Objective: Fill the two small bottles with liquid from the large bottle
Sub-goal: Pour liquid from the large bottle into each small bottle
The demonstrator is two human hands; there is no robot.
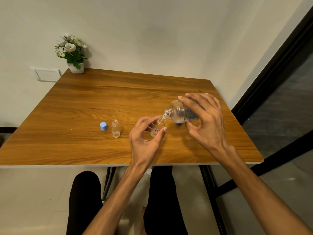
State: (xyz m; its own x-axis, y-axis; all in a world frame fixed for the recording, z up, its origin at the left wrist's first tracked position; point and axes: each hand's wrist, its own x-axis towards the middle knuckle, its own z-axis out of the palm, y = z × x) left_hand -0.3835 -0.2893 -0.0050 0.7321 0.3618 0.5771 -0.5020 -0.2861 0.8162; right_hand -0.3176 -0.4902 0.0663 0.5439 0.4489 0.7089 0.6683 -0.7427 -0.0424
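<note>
The right hand point(205, 119) tips the large clear labelled bottle point(182, 111) onto the small clear bottle point(158, 127) pinched in the left hand point(145, 138), right of the empty small bottle point(115, 128); mouths misaligned, liquid could spill

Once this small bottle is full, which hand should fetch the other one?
Left, probably. The left hand is nearer the empty small bottle; the right hand holds the tilted large bottle.
</note>
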